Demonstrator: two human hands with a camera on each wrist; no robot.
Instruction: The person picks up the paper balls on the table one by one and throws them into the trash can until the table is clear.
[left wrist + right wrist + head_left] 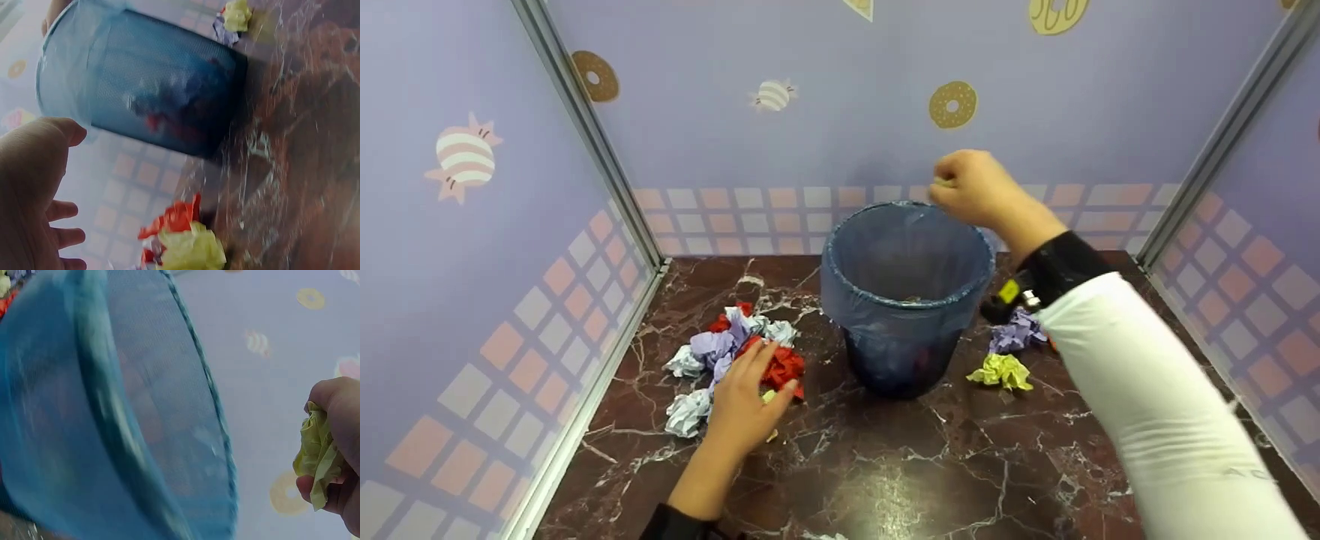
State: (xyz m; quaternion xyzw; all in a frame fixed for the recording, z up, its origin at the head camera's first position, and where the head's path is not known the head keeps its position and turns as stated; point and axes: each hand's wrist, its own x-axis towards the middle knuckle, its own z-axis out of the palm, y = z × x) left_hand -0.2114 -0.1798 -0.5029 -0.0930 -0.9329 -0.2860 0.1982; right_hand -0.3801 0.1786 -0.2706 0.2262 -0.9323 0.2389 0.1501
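Note:
My right hand (971, 184) is raised at the far right rim of a mesh waste bin (877, 352) lined with a blue bag (840, 292). It grips a crumpled yellow paper (318, 453), plain in the right wrist view but mostly hidden by the fingers in the head view. Over the left-hand heap of crumpled paper hovers my left hand (746, 401), fingers extended and holding nothing. Around it lie red paper (785, 365), purple paper (712, 345) and white paper (688, 412). Through the bin's side, crumpled papers (174, 95) show inside.
Right of the bin, a yellow crumpled paper (1001, 372) and a purple one (1016, 331) rest on the dark marbled table (885, 465). Patterned panels (810, 142) enclose the table at the back and both sides.

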